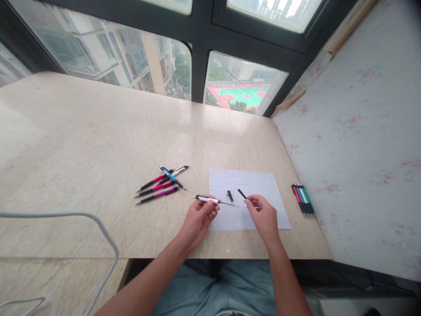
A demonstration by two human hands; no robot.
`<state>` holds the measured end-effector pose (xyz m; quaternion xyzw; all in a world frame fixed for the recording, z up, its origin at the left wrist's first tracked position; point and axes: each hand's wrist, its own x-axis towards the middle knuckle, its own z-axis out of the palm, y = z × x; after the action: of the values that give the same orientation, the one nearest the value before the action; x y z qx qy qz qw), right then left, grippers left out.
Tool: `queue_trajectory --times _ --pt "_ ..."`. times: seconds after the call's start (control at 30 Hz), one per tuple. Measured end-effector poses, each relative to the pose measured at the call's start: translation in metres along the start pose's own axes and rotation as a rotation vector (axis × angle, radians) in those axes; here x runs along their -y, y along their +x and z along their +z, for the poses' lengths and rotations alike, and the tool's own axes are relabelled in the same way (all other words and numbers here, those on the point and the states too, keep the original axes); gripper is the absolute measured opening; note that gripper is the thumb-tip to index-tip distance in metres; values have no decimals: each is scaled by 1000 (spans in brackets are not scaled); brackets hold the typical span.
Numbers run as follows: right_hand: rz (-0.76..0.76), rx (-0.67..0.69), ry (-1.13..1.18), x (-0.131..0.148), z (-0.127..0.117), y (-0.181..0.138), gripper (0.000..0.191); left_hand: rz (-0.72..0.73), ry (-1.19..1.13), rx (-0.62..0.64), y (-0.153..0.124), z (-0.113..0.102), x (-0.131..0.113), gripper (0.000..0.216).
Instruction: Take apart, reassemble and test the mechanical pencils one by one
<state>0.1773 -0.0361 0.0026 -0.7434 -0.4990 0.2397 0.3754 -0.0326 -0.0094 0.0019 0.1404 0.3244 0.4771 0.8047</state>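
My left hand (201, 217) is closed around the white barrel of a pen (206, 199). From the barrel's right end a thin refill (229, 204) sticks out over the paper. Between thumb and fingers, my right hand (262, 215) pinches a short black tube (242, 193) like a pen's grip section, apart from the barrel and tilted up to the left. A small black piece (229, 195), its kind too small to tell, lies on the paper between my hands. Under both hands is a white sheet of paper (276, 219) with rows of faint writing near its top.
Left of my hands lies a loose pile of several pens (158, 188), pink, purple, white and blue. A neat row of several pens (302, 199) lies by the wall at the right. A grey cable (98, 224) loops over the table (98, 145) at the left. Windows stand behind.
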Motion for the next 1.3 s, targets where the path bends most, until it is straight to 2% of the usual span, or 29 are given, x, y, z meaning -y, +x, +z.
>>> queue_trajectory --times 0.1,0.33,0.57,0.77,1.17,1.3 --pt "42 95 188 2 -15 -10 29 20 16 -10 1 0 -1 18" --pt "-48 93 204 20 -33 -23 22 49 37 -29 3 -1 -2 19" --pt "-167 113 149 32 -31 -24 17 41 44 -22 2 0 -2 20" --pt "-202 135 119 43 -21 -26 18 20 56 1 -1 1 0 21" --pt "-149 51 118 31 -32 -26 19 42 4 -31 4 -2 -3 22" --pt "-166 74 128 35 -30 -28 16 44 17 -17 3 -1 -1 20"
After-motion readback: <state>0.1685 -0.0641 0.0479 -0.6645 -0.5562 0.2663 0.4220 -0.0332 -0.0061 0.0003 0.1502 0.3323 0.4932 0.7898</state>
